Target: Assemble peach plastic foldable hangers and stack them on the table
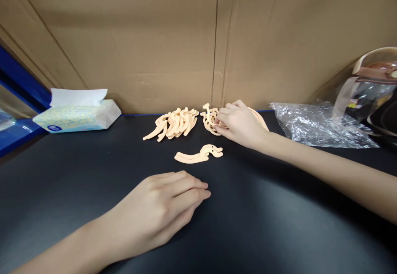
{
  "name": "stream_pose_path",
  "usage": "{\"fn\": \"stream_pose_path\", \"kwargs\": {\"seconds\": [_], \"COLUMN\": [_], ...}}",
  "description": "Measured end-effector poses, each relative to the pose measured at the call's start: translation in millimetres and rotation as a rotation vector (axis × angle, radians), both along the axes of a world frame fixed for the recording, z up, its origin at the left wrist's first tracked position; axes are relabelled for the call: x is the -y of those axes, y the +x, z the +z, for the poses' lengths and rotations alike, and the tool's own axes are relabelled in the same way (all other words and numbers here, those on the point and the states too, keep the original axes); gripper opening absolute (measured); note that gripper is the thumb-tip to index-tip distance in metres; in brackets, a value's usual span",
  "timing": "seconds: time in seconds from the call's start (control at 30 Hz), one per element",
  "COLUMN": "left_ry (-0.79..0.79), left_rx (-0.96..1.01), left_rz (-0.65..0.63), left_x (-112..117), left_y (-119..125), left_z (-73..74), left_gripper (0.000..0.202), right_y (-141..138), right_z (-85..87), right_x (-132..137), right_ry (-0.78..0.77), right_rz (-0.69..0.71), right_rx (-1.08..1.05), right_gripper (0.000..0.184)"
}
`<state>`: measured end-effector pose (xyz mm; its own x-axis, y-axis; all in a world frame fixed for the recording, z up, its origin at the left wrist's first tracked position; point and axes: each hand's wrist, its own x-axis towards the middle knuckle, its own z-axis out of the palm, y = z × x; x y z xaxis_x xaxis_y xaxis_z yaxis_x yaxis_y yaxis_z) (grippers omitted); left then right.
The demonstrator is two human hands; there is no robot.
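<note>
The peach-coloured curved pieces lie on the black tabletop (87, 179) in three spots: a left-hand heap (177, 124) of overlapping arms, a right-hand heap (207, 115) of ringed and looped parts, and a nested pair (192, 158) lying flat by itself, nearer the person.

They look like moulded plastic, so I judge them light and stiff, smooth enough to slide over one another, with the slim curved ends the likeliest to snap if bent. A pinch across the broad middle of an arm should hold best; in the right-hand heap, loops may catch on their neighbours, so a piece wants lifting by a free edge.

The right hand (237, 121) reaches far forward, forearm slanting in from the right, palm down over the right-hand heap with fingers bent into it. Its fingertips are partly hidden, so I cannot tell whether it grips a piece. The left hand (169, 208) lies low in front of the nested pair, back upward, fingers together and loosely extended, nothing visible in it.
</note>
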<state>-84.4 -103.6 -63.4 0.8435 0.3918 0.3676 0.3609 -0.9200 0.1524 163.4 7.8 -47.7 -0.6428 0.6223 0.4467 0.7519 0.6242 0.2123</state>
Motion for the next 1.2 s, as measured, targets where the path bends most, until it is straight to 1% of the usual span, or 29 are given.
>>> {"fn": "stream_pose_path", "kwargs": {"seconds": [0.07, 0.17, 0.23, 0.3, 0.37, 0.5, 0.6, 0.7, 0.8, 0.93, 0.97, 1.07, 1.13, 1.2], "left_ry": [0.006, 0.008, 0.006, -0.003, -0.032, -0.088, -0.103, -0.102, -0.081, -0.069, -0.072, -0.072, -0.067, -0.055], "left_rx": [0.010, 0.016, 0.010, 0.008, 0.012, 0.022, 0.014, 0.004, 0.009, 0.009, -0.005, -0.061, -0.098, -0.123], "left_rz": [-0.002, -0.006, -0.003, -0.001, 0.005, 0.014, 0.019, 0.010, 0.004, 0.055, 0.055, 0.019, 0.011, 0.019], "left_x": [-0.3, -0.9, -1.4, -1.9, -2.4, -3.3, -3.7, -3.9, -3.4, -1.1, -0.4, 0.8, 0.7, 0.0], "left_y": [0.0, 0.4, 1.5, 3.0, 4.2, 5.7, 7.1, 8.3, 9.0, 10.8, 11.4, 12.9, 13.0, 12.6], "left_z": [-1.4, -2.9, -2.8, -2.3, -2.0, -2.1, -2.3, -2.6, -2.2, -0.6, -0.1, 1.1, 1.9, 2.7], "left_gripper": [0.027, 0.027, 0.026, 0.026, 0.025, 0.026, 0.027, 0.027, 0.028, 0.021, 0.026, 0.048, 0.054, 0.054], "right_y": [4.1, 13.2, 20.2, 26.7, 31.6, 35.2, 33.9, 32.1, 31.4, 32.3, 32.7, 33.3, 33.2, 32.8], "right_z": [3.9, 7.0, 6.0, 2.5, -2.9, -15.8, -23.5, -27.6, -29.2, -29.1, -28.8, -27.4, -26.7, -26.2], "right_x": [8.6, 31.2, 50.4, 69.6, 86.2, 106.3, 111.0, 111.2, 110.4, 110.1, 110.3, 111.1, 111.4, 111.5], "right_ry": [-0.012, -0.041, -0.076, -0.091, -0.092, -0.090, -0.110, -0.130, -0.152, -0.167, -0.167, -0.154, -0.132, -0.113], "right_rz": [0.002, 0.037, 0.126, 0.197, 0.253, 0.331, 0.389, 0.433, 0.459, 0.479, 0.491, 0.525, 0.537, 0.542], "right_rx": [-0.021, -0.060, -0.164, -0.239, -0.265, -0.307, -0.306, -0.270, -0.250, -0.246, -0.241, -0.220, -0.210, -0.202], "right_gripper": [0.022, 0.022, 0.016, 0.015, 0.016, 0.015, 0.017, 0.022, 0.024, 0.025, 0.025, 0.028, 0.031, 0.034]}}
